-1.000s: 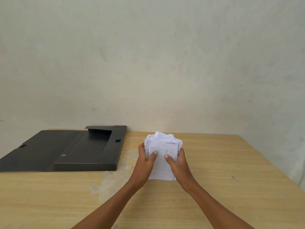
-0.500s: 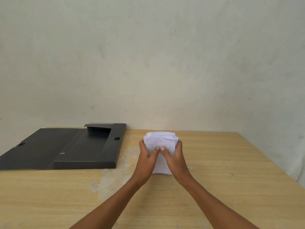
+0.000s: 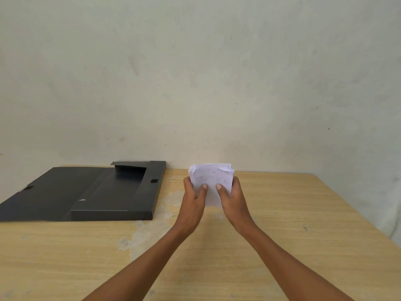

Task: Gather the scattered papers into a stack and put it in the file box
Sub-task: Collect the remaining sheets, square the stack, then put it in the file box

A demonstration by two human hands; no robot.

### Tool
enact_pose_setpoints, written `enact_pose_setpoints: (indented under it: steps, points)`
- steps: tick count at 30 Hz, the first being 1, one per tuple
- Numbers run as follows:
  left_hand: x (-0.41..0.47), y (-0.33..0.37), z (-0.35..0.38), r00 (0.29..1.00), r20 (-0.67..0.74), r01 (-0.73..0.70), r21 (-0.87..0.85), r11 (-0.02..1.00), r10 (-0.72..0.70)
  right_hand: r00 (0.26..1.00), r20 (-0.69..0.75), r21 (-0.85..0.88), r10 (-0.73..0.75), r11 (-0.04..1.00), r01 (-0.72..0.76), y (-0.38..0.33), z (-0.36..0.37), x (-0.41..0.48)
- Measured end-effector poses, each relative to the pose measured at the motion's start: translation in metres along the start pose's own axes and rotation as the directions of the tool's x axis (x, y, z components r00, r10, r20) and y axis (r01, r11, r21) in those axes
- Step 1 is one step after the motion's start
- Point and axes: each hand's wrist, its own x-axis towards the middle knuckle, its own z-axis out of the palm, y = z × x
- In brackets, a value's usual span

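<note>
While gripped — one stack (image 3: 211,181), perhaps uneven

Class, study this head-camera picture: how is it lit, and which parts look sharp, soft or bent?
Head view: soft, even light, with no hard shadows. The print on the paper stack is too blurred to read. The file box shows one small glint and no real glare. The table edges splay outward, suggesting wide-angle distortion.

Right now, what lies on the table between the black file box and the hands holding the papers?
Nothing: the head view shows bare table with a pale worn patch between file box and left hand.
</note>
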Motion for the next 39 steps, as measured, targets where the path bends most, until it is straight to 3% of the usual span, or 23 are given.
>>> enact_pose_setpoints:
  steps: [6, 11, 14, 18, 26, 30, 36, 39]
  points:
    - [-0.009, -0.014, -0.006, 0.997, 0.042, 0.065, 0.013, 0.998, -0.066, 0.996, 0.040, 0.064, 0.083, 0.994, -0.086, 0.015, -0.011, -0.013]
    - [-0.008, -0.011, 0.009, 0.996, -0.003, 0.090, -0.081, 0.993, -0.090, 0.999, -0.001, 0.058, 0.037, 0.998, -0.037, 0.018, -0.002, -0.017]
    - [-0.002, -0.001, 0.015, 0.992, -0.033, 0.120, -0.102, 0.987, -0.124, 0.990, -0.049, -0.113, -0.134, 0.985, 0.128, 0.014, 0.000, -0.014]
    - [0.002, 0.005, 0.018, 0.980, -0.071, 0.184, -0.049, 0.982, -0.188, 0.943, 0.001, -0.461, -0.333, 0.836, 0.296, 0.014, -0.008, -0.014]
    - [0.012, 0.006, 0.023, 0.949, -0.144, 0.285, 0.007, 0.958, -0.281, 0.937, 0.029, -0.551, -0.348, 0.776, 0.306, 0.016, -0.015, -0.017]
    - [0.009, -0.004, 0.021, 0.953, -0.101, 0.288, 0.009, 0.958, -0.286, 0.944, 0.039, -0.520, -0.326, 0.800, 0.298, 0.015, -0.015, -0.017]
    - [0.011, 0.001, 0.017, 0.950, -0.084, 0.297, -0.068, 0.953, -0.302, 0.984, 0.067, -0.287, -0.165, 0.941, 0.177, 0.016, -0.007, -0.013]
    - [0.015, 0.014, 0.019, 0.940, -0.127, 0.304, -0.114, 0.946, -0.318, 0.976, 0.058, -0.301, -0.209, 0.929, 0.217, 0.007, -0.006, -0.007]
